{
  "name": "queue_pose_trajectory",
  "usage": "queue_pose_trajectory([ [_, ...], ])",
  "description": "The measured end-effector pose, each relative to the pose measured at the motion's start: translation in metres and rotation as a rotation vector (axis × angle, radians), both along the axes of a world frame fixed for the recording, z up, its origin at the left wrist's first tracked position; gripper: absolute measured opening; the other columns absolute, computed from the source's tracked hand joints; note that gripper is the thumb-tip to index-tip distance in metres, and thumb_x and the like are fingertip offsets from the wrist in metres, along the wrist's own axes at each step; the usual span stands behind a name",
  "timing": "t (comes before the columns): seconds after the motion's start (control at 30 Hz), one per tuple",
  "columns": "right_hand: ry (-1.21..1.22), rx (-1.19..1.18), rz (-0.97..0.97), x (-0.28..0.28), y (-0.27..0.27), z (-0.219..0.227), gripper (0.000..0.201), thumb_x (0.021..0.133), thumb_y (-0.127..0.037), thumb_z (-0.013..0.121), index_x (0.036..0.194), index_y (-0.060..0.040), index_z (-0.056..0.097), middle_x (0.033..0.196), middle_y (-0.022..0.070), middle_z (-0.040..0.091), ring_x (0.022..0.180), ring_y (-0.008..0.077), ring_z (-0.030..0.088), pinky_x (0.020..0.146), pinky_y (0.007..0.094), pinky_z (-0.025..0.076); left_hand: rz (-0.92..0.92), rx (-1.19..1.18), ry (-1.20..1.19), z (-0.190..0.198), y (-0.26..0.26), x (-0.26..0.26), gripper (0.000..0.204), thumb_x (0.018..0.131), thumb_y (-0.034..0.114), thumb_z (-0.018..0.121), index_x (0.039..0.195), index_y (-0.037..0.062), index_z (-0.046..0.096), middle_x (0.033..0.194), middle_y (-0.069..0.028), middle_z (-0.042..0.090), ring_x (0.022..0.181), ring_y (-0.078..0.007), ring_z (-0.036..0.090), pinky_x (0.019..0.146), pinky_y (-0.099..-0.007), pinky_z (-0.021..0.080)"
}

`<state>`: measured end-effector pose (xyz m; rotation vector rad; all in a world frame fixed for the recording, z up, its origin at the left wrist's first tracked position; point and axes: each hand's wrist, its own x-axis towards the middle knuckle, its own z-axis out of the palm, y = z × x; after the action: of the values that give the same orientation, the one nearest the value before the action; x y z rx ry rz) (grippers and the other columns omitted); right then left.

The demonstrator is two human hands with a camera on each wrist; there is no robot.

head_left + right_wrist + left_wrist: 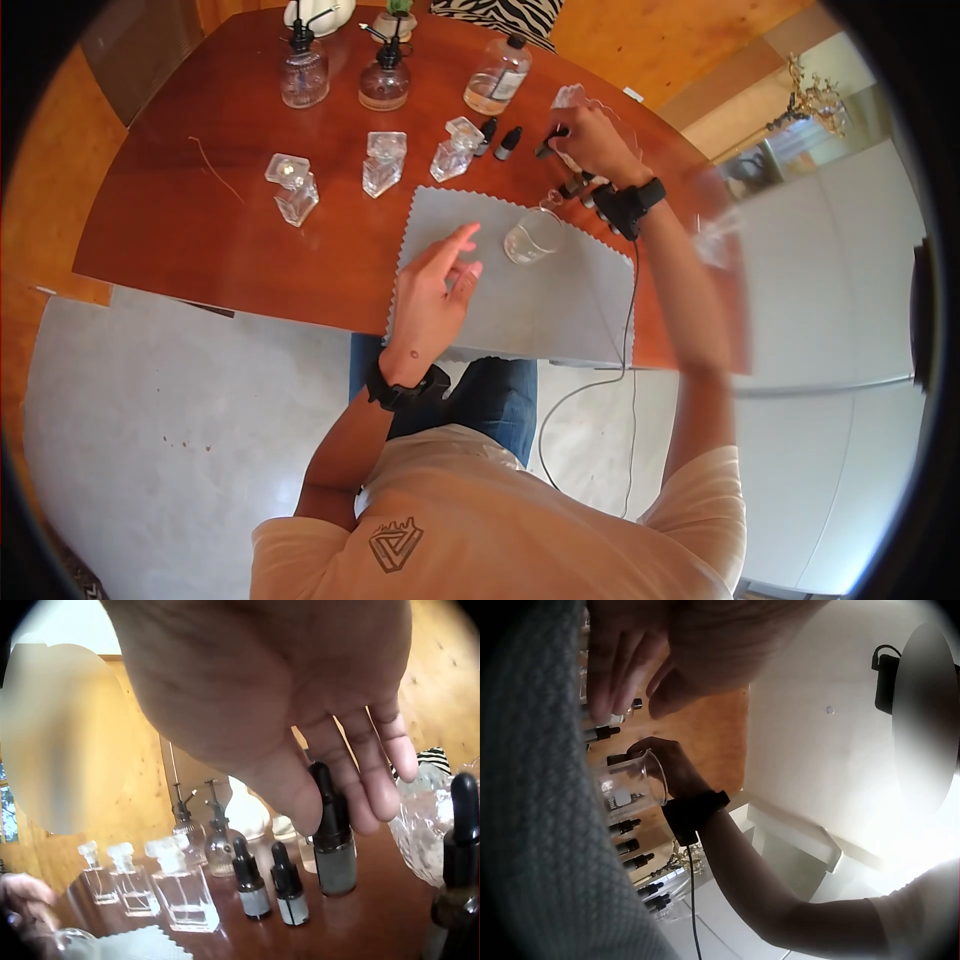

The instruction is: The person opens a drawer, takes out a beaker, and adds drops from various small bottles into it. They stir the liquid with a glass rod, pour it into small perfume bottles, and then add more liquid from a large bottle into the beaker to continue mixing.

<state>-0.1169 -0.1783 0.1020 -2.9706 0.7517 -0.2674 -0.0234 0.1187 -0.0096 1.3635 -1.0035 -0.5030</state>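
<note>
My right hand [602,148] reaches over the far right of the table. Its thumb and fingers pinch the black top of a dropper bottle [337,868], which stands upright with a grey label. Two similar dropper bottles [250,891] stand just beside it, and another dropper bottle [459,859] is close at the right edge of that view. My left hand [430,298] hovers over the grey cloth [520,315] with relaxed fingers, holding nothing. To its right, a clear glass beaker [532,240] sits on the cloth.
Three square glass perfume bottles [382,172] stand left of the cloth. Behind them are two pump bottles [305,82] and a larger black-capped bottle [495,82]. A textured clear glass piece [422,817] stands beyond the right hand. A cable [628,310] hangs from the right wrist.
</note>
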Motion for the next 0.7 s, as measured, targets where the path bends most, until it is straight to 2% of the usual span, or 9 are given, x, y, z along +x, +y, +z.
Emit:
queue_pose_trajectory([
  [0.07, 0.041, 0.073, 0.016, 0.007, -0.013, -0.014, 0.018, 0.083, -0.006, 0.072, 0.101, -0.0024, 0.074, 0.093, 0.0187, 0.075, 0.087, 0.0342, 0.072, 0.078, 0.0419, 0.055, -0.025, -0.007, 0.020, -0.002, 0.001, 0.003, 0.043, 0.095, 0.005, 0.069, 0.137, 0.0072, 0.064, 0.113, -0.0160, 0.074, 0.091, -0.0212, 0.073, 0.083, -0.0326, 0.058],
  [0.1, 0.048, 0.091, 0.012, 0.010, -0.011, -0.017, 0.018, 0.081, -0.003, 0.069, 0.098, -0.0021, 0.074, 0.093, 0.0217, 0.074, 0.090, 0.0403, 0.071, 0.082, 0.0462, 0.055, -0.020, -0.010, 0.041, -0.003, 0.001, 0.004, 0.042, 0.094, 0.002, 0.069, 0.136, 0.0066, 0.065, 0.113, -0.0161, 0.074, 0.090, -0.0212, 0.074, 0.083, -0.0327, 0.058],
  [0.2, 0.068, 0.084, 0.046, 0.012, -0.009, -0.027, 0.019, 0.081, -0.001, 0.068, 0.099, -0.0009, 0.074, 0.092, 0.0217, 0.074, 0.091, 0.0397, 0.071, 0.083, 0.0455, 0.056, -0.050, -0.050, 0.064, -0.009, -0.001, 0.008, 0.042, 0.095, 0.003, 0.068, 0.136, 0.0074, 0.063, 0.111, -0.0171, 0.073, 0.084, -0.0252, 0.073, 0.075, -0.0351, 0.058],
  [0.3, 0.096, 0.053, 0.024, 0.011, -0.009, -0.032, 0.021, 0.082, -0.001, 0.067, 0.101, -0.0008, 0.075, 0.093, 0.0216, 0.074, 0.092, 0.0393, 0.071, 0.083, 0.0444, 0.056, -0.077, -0.004, 0.109, -0.005, 0.001, 0.011, 0.042, 0.093, -0.001, 0.068, 0.135, 0.0070, 0.065, 0.112, -0.0159, 0.074, 0.089, -0.0211, 0.074, 0.082, -0.0327, 0.058],
  [0.5, 0.043, 0.114, 0.014, 0.013, -0.009, -0.031, 0.023, 0.081, 0.000, 0.067, 0.102, -0.0010, 0.075, 0.090, 0.0213, 0.074, 0.089, 0.0401, 0.071, 0.081, 0.0443, 0.056, -0.081, -0.005, 0.094, -0.006, 0.002, 0.011, 0.041, 0.093, -0.002, 0.067, 0.134, 0.0076, 0.066, 0.112, -0.0153, 0.074, 0.089, -0.0211, 0.073, 0.082, -0.0329, 0.058],
  [0.6, 0.026, 0.063, -0.012, 0.015, -0.005, -0.018, 0.025, 0.081, 0.000, 0.066, 0.103, -0.0017, 0.075, 0.088, 0.0219, 0.073, 0.086, 0.0408, 0.070, 0.077, 0.0454, 0.055, -0.087, 0.002, 0.097, -0.006, 0.004, 0.012, 0.041, 0.093, -0.001, 0.068, 0.134, 0.0074, 0.066, 0.113, -0.0153, 0.074, 0.090, -0.0213, 0.073, 0.082, -0.0329, 0.058],
  [0.7, -0.103, -0.059, 0.023, 0.022, -0.009, -0.008, 0.020, 0.082, -0.002, 0.068, 0.101, -0.0022, 0.075, 0.084, 0.0224, 0.071, 0.082, 0.0407, 0.070, 0.073, 0.0465, 0.055, -0.085, -0.001, 0.083, -0.006, 0.005, 0.011, 0.041, 0.093, -0.001, 0.068, 0.133, 0.0072, 0.066, 0.112, -0.0151, 0.074, 0.090, -0.0215, 0.073, 0.081, -0.0328, 0.058],
])
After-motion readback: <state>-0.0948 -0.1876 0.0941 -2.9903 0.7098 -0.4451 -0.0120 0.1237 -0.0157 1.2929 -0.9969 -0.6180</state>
